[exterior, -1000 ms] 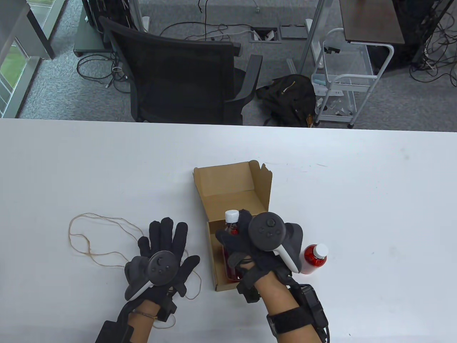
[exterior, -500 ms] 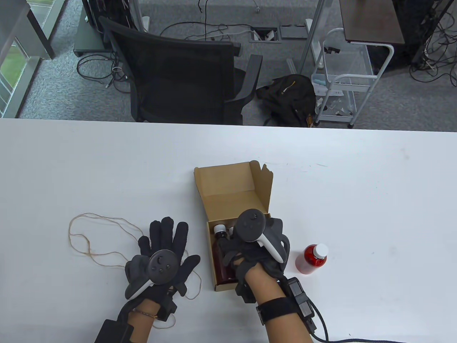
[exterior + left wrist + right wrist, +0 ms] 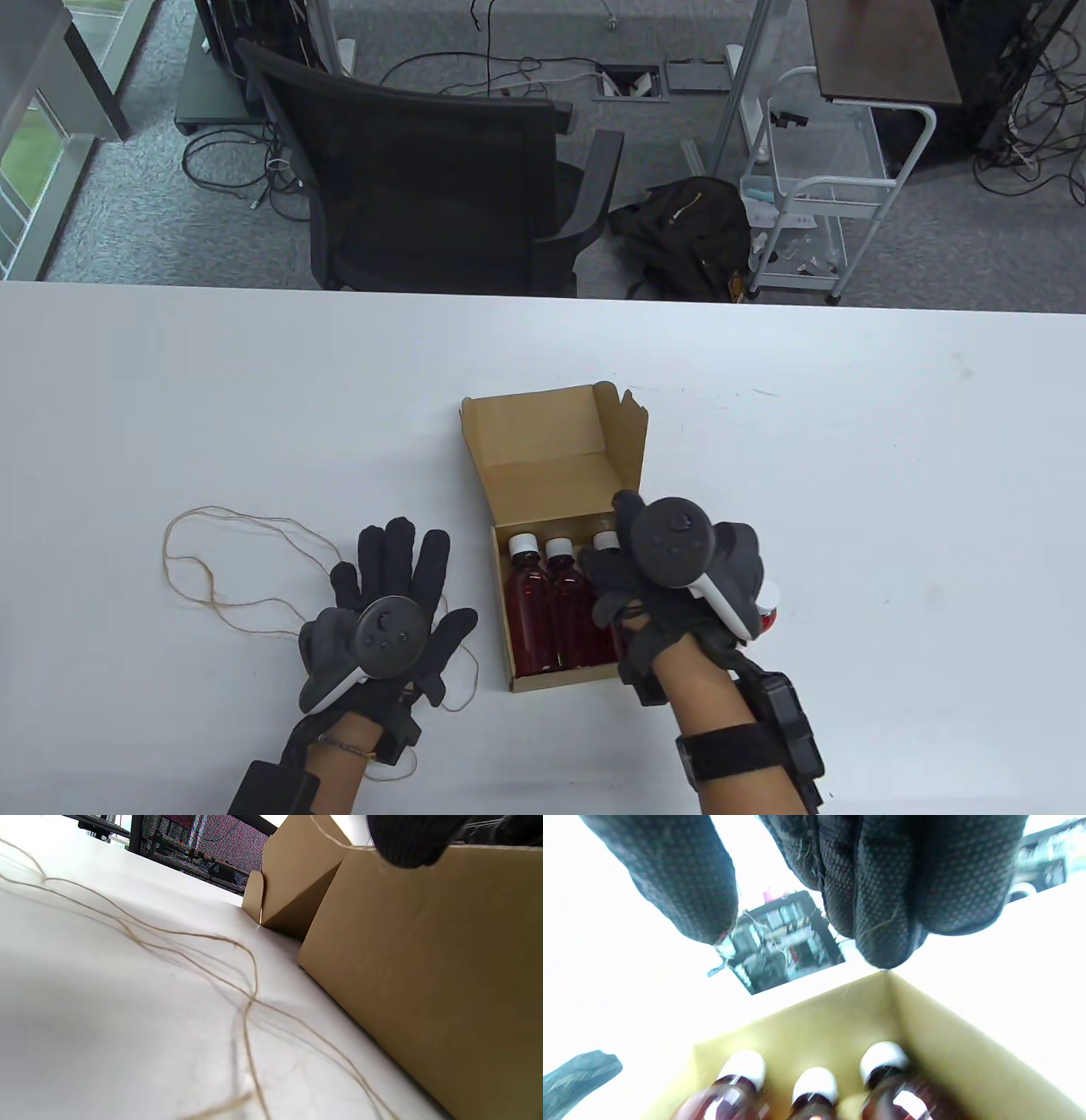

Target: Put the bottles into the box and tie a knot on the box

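An open cardboard box (image 3: 543,429) stands mid-table with its lid up. Three red bottles with white caps (image 3: 557,594) lie side by side in it, also seen in the right wrist view (image 3: 814,1082). A fourth red bottle (image 3: 768,613) stands on the table right of the box, mostly hidden under my right hand. My right hand (image 3: 615,552) hovers over the box's right edge; its thumb and fingers (image 3: 882,899) hang apart and hold nothing. My left hand (image 3: 399,552) lies flat on the table left of the box, fingers straight, resting on the string (image 3: 195,560).
The twine (image 3: 250,984) loops over the table left of the box wall (image 3: 424,963). Beyond the far table edge stand a black office chair (image 3: 433,170) and a white cart (image 3: 814,187).
My right hand lowered the bottle it held into the box, let go of it, and moved right over the loose bottle. The left hand has not moved.
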Demonstrator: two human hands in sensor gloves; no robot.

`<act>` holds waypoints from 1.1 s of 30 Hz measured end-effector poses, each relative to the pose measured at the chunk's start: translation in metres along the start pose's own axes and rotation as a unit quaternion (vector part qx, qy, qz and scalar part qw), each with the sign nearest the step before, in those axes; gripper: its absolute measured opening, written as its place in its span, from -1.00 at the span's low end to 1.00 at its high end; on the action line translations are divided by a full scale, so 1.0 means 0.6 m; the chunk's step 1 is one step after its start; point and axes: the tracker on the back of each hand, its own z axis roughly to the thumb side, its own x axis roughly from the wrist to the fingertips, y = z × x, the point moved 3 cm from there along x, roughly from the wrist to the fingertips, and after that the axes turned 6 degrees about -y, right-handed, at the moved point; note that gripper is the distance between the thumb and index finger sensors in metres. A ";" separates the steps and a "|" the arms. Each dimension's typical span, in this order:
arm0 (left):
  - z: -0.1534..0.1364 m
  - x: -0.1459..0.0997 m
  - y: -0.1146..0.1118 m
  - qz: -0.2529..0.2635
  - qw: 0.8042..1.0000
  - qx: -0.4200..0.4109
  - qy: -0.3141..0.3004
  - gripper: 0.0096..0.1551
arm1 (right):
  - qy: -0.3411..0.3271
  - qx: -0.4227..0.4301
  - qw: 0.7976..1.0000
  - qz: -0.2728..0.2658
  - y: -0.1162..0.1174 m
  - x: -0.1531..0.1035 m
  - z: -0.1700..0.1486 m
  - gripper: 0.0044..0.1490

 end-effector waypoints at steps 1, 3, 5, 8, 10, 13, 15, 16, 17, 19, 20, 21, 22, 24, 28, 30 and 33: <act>0.001 0.000 0.000 -0.002 1.000 0.002 0.000 0.17 | 0.006 -0.006 1.000 -0.016 -0.017 -0.006 -0.013 0.07; 0.001 0.000 0.000 0.000 1.000 0.003 0.000 0.17 | 0.024 -0.009 0.999 -0.046 -0.047 -0.021 -0.047 0.16; 0.001 0.000 0.000 0.001 1.000 -0.001 0.001 0.17 | 0.040 0.011 0.997 -0.059 -0.063 -0.035 -0.086 0.21; 0.001 0.000 0.000 0.002 1.000 0.004 0.003 0.17 | 0.069 0.076 0.992 -0.067 -0.063 -0.059 -0.154 0.26; 0.001 -0.001 0.000 0.003 1.000 0.005 0.002 0.17 | 0.078 0.125 0.986 -0.078 -0.053 -0.074 -0.193 0.29; 0.001 -0.002 -0.001 0.002 1.000 0.004 0.002 0.17 | 0.074 0.205 0.973 -0.071 -0.020 -0.092 -0.237 0.36; 0.001 -0.003 -0.002 0.001 1.000 0.007 0.002 0.17 | 0.073 0.238 0.967 -0.050 0.004 -0.099 -0.254 0.39; 0.001 -0.003 -0.002 0.000 1.000 0.008 0.002 0.17 | 0.064 0.251 0.965 -0.047 0.015 -0.102 -0.260 0.39; 0.002 -0.003 -0.002 0.000 1.000 0.007 0.003 0.17 | 0.070 0.260 0.962 -0.046 0.024 -0.104 -0.267 0.39; 0.002 -0.003 -0.003 -0.002 1.000 0.008 0.003 0.17 | 0.064 0.265 0.961 -0.045 0.037 -0.105 -0.273 0.37; 0.002 -0.004 -0.003 -0.003 1.000 0.009 0.003 0.17 | 0.068 0.263 0.961 -0.043 0.042 -0.105 -0.275 0.37; 0.002 -0.004 -0.004 -0.003 1.000 0.009 0.004 0.17 | 0.059 0.264 0.962 -0.042 0.047 -0.105 -0.277 0.33; 0.002 -0.004 -0.004 -0.005 1.000 0.009 0.004 0.17 | 0.059 0.272 0.959 -0.051 0.049 -0.104 -0.279 0.30; 0.000 -0.004 -0.003 -0.004 1.000 0.006 0.006 0.17 | 0.056 0.297 0.950 -0.073 0.053 -0.106 -0.282 0.23; -0.002 -0.004 -0.003 -0.005 1.000 0.004 0.008 0.17 | 0.050 0.325 0.939 -0.097 0.060 -0.111 -0.288 0.15; -0.002 -0.003 -0.004 -0.008 1.000 0.002 0.008 0.17 | 0.041 0.351 0.933 -0.072 0.067 -0.112 -0.288 0.12; 0.000 -0.002 -0.006 -0.013 1.000 0.004 0.007 0.17 | 0.032 0.361 0.931 -0.050 0.070 -0.112 -0.285 0.10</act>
